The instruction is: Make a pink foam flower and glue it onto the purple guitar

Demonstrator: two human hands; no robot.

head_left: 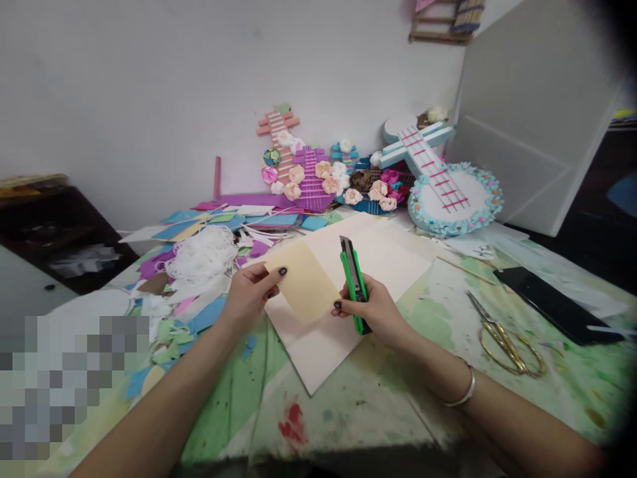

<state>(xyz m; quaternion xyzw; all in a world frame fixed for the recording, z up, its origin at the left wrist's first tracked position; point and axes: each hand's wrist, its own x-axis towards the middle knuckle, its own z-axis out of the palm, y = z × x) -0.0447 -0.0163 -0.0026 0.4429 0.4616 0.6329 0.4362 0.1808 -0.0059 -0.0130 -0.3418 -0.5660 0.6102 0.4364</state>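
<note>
A pale yellow piece of paper (304, 282) is pinched at its left edge by my left hand (253, 294), thumb on top. My right hand (375, 307) is closed round a green utility knife (353, 282), whose blade end points up and away from me. The right thumb and fingertips also meet at the yellow paper's lower right corner. Under both hands lies a large white sheet (321, 355), set at an angle on the table.
Gold-handled scissors (502, 342) and a black phone (557, 302) lie on the right. White string (202, 255) and coloured paper scraps (184, 335) cover the left. Flower-trimmed paper instruments (311, 176) and a blue-edged banjo shape (448, 192) lean at the wall.
</note>
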